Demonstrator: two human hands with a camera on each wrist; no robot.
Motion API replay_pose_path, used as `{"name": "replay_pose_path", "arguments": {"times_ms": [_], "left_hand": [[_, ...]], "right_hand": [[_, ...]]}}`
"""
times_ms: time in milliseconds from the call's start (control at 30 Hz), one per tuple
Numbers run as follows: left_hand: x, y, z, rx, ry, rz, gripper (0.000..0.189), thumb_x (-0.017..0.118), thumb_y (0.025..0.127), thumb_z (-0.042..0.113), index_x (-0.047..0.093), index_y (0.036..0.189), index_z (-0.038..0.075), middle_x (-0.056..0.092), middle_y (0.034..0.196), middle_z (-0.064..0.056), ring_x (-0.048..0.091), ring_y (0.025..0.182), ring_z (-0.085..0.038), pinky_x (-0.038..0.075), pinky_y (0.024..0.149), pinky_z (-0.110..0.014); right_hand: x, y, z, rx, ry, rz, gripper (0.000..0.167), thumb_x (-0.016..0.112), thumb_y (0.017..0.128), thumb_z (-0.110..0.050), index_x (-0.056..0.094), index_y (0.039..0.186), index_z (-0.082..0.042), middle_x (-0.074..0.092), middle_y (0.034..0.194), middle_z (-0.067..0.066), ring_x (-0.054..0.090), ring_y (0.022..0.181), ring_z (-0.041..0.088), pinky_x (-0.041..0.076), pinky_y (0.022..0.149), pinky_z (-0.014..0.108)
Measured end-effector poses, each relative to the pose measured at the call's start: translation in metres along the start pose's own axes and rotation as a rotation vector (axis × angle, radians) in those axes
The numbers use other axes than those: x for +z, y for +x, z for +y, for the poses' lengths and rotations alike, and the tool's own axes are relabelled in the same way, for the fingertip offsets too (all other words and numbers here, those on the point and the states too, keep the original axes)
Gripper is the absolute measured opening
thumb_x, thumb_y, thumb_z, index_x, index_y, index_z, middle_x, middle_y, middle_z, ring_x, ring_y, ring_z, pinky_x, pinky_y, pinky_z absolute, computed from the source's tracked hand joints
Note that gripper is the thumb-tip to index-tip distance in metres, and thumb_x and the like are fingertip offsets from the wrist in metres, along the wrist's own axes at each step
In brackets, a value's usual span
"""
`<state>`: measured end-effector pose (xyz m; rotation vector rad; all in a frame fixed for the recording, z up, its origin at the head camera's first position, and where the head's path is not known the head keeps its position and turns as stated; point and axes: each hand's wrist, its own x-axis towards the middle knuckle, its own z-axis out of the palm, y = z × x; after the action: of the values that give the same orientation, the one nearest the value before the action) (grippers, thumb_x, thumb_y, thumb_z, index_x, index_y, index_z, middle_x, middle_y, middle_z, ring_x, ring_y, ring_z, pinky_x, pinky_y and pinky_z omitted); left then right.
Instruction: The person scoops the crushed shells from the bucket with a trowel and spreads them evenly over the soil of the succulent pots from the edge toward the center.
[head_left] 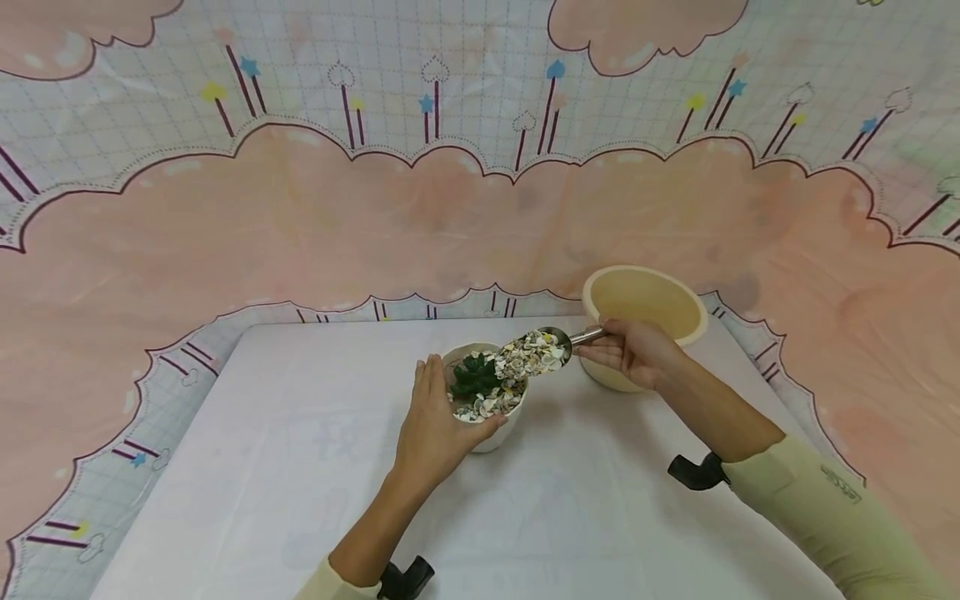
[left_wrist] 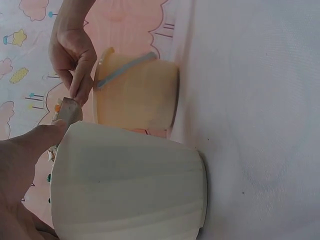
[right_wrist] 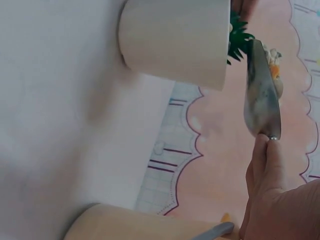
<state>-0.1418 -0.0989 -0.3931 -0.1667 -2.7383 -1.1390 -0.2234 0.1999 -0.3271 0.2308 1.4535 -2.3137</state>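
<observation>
My left hand [head_left: 433,433] grips a white flower pot [head_left: 498,437], thumb on the near rim and fingers along the far left side. Inside the pot sits a dark green succulent [head_left: 472,375], with pale shell-like chips [head_left: 483,407] around its right and near sides. A metal scoop [right_wrist: 262,95] heaped with the same kind of chips hangs over the pot's right rim. Its handle is held by my right hand [head_left: 633,350], thumb and fingers closed round it. In the right wrist view, the scoop's tip is beside the succulent's leaves.
A cream bucket [left_wrist: 140,95] with a grey handle [left_wrist: 127,69] stands right of the pot, just behind my right hand. The white table [head_left: 315,467] lies beneath. A patterned pink cloth [head_left: 450,225] hangs behind the table.
</observation>
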Motion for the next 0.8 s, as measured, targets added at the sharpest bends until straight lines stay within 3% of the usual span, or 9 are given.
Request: {"name": "replay_pose_path", "arguments": {"times_ms": [167,500,800], "left_hand": [[0.002,0.0,-0.002,-0.007,0.018,-0.002,0.125,0.09,0.079,0.053,0.021,0.161,-0.012,0.025,0.167,-0.03,0.014,0.158,-0.043,0.029,0.119,-0.061],[0.007,-0.002,-0.005,-0.015,0.007,-0.007,0.125,0.09,0.08,0.051,0.019,0.162,-0.012,0.022,0.168,-0.03,0.013,0.158,-0.043,0.03,0.119,-0.062],[0.007,0.0,-0.005,-0.017,0.007,-0.006,0.127,0.09,0.08,0.053,0.018,0.162,-0.011,0.021,0.169,-0.029,0.012,0.158,-0.043,0.028,0.12,-0.061]], "right_hand": [[-0.001,-0.004,0.004,0.01,0.02,0.016,0.026,0.035,0.115,-0.007,0.051,0.119,0.014,0.075,0.092,0.024,0.078,0.086,0.029,0.06,0.087,0.038],[-0.013,-0.009,0.019,0.026,0.037,0.042,0.026,0.033,0.115,-0.006,0.054,0.114,0.01,0.074,0.092,0.024,0.078,0.085,0.03,0.059,0.089,0.039],[-0.014,-0.013,0.021,-0.002,0.061,0.035,0.023,0.034,0.115,-0.006,0.05,0.117,0.01,0.074,0.091,0.024,0.078,0.085,0.03,0.059,0.088,0.039]]}}
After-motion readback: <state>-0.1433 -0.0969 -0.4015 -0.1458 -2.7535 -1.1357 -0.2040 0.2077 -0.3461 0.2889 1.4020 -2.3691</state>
